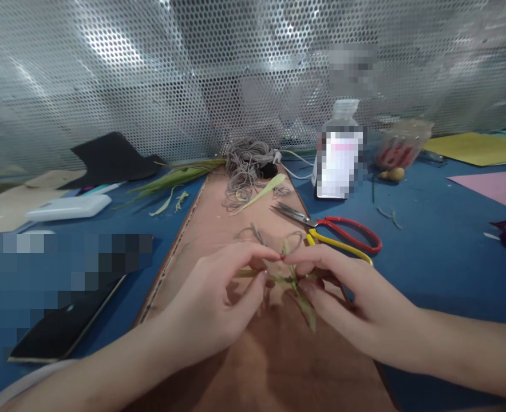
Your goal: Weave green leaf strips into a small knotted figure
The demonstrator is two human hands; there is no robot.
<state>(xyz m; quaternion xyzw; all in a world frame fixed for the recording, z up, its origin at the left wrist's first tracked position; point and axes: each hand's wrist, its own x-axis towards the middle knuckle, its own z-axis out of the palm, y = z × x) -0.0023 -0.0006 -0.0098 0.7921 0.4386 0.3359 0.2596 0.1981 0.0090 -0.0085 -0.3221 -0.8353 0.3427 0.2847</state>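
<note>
Over the brown leather-like board, my left hand (218,289) and my right hand (356,294) meet with fingers curled round a small bundle of pale green leaf strips (307,312). The strips cross one another, and one end hangs down between my thumbs. Both index fingertips come together at a tiny red spot (283,258), too small to name. A loop of grey string (296,243) rises just behind my fingers. Red-and-yellow-handled scissors (308,220) lie beyond my right hand, blades towards the left. My fingers hide part of the bundle.
The board (253,372) rests on a blue table (433,274). Behind are a tangle of grey string (248,157), a cut leaf (264,191) and a white-capped bottle (339,154). A dark flat object (70,320) lies left; coloured paper (480,147) lies right. Perforated metal sheeting (150,74) stands at the back.
</note>
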